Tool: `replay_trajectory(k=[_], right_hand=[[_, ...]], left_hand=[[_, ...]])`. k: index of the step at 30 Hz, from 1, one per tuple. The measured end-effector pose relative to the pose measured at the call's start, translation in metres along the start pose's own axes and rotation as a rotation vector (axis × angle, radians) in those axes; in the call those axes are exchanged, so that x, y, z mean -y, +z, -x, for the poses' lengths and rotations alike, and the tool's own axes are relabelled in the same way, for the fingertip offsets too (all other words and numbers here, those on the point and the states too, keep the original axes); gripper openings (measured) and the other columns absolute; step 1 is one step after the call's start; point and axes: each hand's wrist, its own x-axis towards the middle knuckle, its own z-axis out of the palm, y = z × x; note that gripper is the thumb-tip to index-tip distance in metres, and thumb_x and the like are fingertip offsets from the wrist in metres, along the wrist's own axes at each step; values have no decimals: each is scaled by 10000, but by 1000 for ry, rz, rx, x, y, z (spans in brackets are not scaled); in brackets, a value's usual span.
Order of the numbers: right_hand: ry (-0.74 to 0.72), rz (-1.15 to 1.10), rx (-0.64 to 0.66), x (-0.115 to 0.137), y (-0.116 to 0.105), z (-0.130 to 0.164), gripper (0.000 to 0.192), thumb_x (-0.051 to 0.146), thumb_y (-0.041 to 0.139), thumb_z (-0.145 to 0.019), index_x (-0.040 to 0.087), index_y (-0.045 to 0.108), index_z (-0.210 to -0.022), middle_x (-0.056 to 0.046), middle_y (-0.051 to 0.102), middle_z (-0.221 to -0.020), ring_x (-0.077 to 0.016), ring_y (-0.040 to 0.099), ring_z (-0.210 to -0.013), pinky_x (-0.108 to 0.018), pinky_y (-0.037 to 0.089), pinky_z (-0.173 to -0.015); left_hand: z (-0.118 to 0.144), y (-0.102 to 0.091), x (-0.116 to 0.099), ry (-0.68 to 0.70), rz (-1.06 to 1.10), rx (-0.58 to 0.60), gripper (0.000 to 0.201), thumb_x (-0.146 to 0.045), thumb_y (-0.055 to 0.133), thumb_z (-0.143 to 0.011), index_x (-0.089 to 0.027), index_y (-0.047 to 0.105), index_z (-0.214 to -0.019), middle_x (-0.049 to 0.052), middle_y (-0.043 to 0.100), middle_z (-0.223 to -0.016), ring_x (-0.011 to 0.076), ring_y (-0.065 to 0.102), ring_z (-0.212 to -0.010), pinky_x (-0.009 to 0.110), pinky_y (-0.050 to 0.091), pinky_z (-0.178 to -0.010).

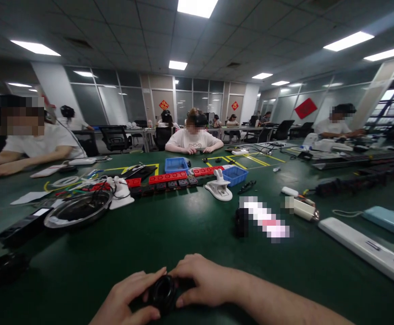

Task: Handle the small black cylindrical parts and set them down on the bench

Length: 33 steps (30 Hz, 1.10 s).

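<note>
A small round black part with a ring-shaped opening sits between my two hands, low in the head view. From its left side my left hand grips it, thumb below and fingers above. On the opposite side my right hand has its fingers and thumb curled against the same part. I cannot make out what kind of part it is. Green tabletop lies beneath both hands.
A metal bowl and a black box lie to the left. Ahead stand blue bins, red-and-black socket strips and a white clip. At right lies a long white device. A person sits across the table.
</note>
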Motion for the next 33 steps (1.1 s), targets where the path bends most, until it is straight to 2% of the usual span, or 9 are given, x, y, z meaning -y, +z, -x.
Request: replay_trajectory(k=[5,10,17,20,22,24,27,30,33], right_hand=[[48,-38,-12,-1,5,-2,283,330,619,-701,180,540,-927,24,595,-787,-117,526,-719,-213,367,-682],[136,-20,-46,-2,12,-2,334,427,645,-647,193,541,-862,41,579,-703,-110,502,-649,-198,348,-594],[256,196,-144,13,20,-5,448,606,552,-627,175,538,-748,8,564,-654,-143,502,-625,-252,332,-596],[301,279,-141,20,17,-4,511,658,541,-580,161,538,-701,-11,558,-638,-174,513,-635,-300,346,-635],[297,250,-167,22,10,-1,560,673,555,-542,157,542,-757,-21,570,-693,-191,522,-670,-323,356,-663],[277,137,-216,23,1,3,582,637,548,-593,160,520,-924,-33,574,-816,-191,528,-728,-311,373,-667],[231,3,-285,28,-8,5,633,562,532,-677,183,391,-1164,-52,539,-980,-184,521,-822,-281,394,-676],[186,80,-281,36,-3,-1,692,590,564,-627,180,419,-1165,-65,544,-977,-209,510,-846,-309,393,-716],[186,175,-235,42,7,-7,527,552,570,-648,173,538,-1013,-54,574,-852,-206,510,-776,-322,391,-696]], left_hand=[[-1,0,-9,-106,21,17,423,-396,570,-712,-350,503,-1127,-10,590,-765,168,542,-674,234,438,-602],[-2,-1,-15,-152,23,12,393,-373,588,-687,-318,542,-1073,-7,578,-774,172,537,-684,242,429,-610],[-7,5,-36,-295,-67,-95,299,-341,611,-649,-206,571,-912,12,545,-755,202,522,-694,299,423,-627],[-9,6,-40,-295,-79,-120,262,-346,603,-645,-192,559,-852,24,543,-774,227,521,-746,330,423,-659],[-8,5,-36,-255,-59,-130,360,-356,627,-616,-203,538,-929,43,553,-878,252,510,-838,364,415,-725],[-6,3,-32,-212,-37,-119,551,-353,668,-568,-229,477,-1069,57,535,-1008,275,483,-934,397,391,-795],[-5,1,-28,-180,-45,-74,709,-340,705,-529,-258,404,-1166,58,513,-1088,280,470,-977,408,375,-828],[-8,1,-34,-167,-102,-27,527,-366,692,-550,-224,519,-1027,54,564,-975,262,507,-888,379,402,-770],[-12,2,-44,-184,-145,31,272,-380,623,-631,-188,578,-818,51,587,-824,235,530,-774,346,416,-697]])
